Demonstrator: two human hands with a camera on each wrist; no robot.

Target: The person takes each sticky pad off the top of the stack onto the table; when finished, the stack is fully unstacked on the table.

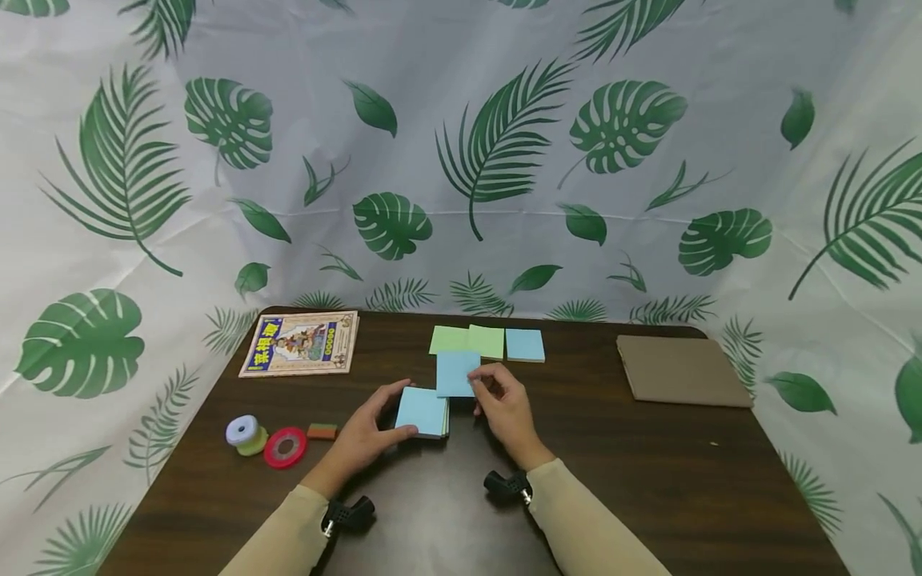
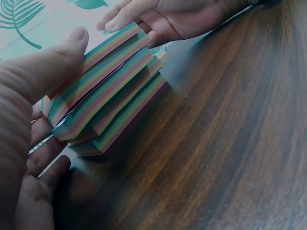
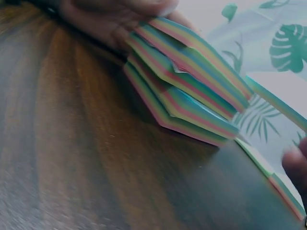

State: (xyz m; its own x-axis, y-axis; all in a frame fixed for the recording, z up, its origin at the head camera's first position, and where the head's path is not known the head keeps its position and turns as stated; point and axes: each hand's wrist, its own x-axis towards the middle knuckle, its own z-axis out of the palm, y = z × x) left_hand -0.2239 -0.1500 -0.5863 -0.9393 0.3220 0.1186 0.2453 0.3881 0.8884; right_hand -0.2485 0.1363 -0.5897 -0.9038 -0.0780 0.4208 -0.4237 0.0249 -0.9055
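Observation:
My left hand grips a stack of sticky note pads from its left side, thumb at the near corner and fingers behind. In the left wrist view the stack shows striped edges in several colours, its layers unevenly piled. Thumb and fingers of my right hand pinch a blue sticky note pad by its right side, above and behind the stack. That pad appears thin with striped edges in the right wrist view. Beyond it lie two green pads and a blue pad.
An illustrated booklet lies at the back left. Left of my left hand are tape rolls, a red ring-shaped roll and a small orange-and-green block. A brown flat folder or board lies at the back right.

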